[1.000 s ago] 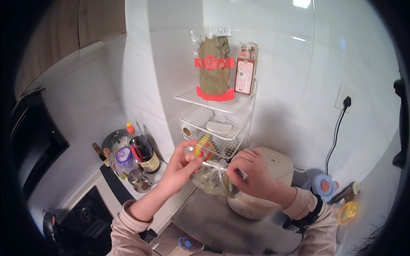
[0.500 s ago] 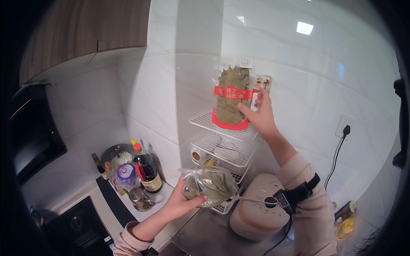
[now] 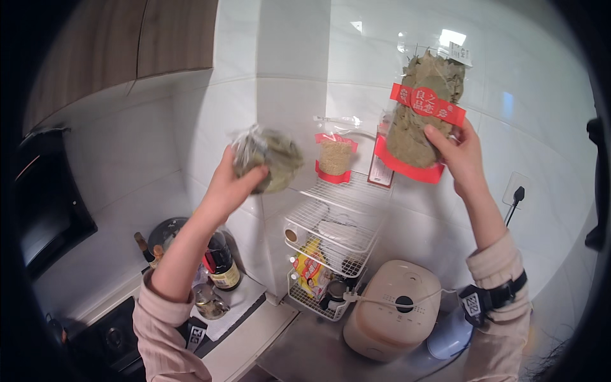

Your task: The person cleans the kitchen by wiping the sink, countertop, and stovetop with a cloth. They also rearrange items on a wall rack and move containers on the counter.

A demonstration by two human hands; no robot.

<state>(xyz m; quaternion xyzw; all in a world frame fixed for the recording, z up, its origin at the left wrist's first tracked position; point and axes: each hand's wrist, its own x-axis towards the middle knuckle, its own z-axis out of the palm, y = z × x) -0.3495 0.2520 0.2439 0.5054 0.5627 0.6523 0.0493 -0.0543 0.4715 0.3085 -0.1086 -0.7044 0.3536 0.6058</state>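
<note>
Head view: left hand (image 3: 234, 184) raised, fingers wrapped around a crumpled clear plastic bag (image 3: 266, 158) of dry grey-green leaves. Right hand (image 3: 459, 153) grips a tall flat clear packet (image 3: 422, 118) of dried leaves with red bands, held high against glossy white tile. Below, a white wire rack (image 3: 334, 232) and a rounded cream rice cooker (image 3: 393, 309) stand on the counter.

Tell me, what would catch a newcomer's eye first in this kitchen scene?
Two raised hands dominate. The right hand holds up a tall clear packet of dried leaves with red bands against the white tiled wall, while the left hand grips a smaller crumpled bag of leaves. Below and between them stands a white wire rack with a small red-banded packet of grains on top, beside a cream rice cooker.
</note>
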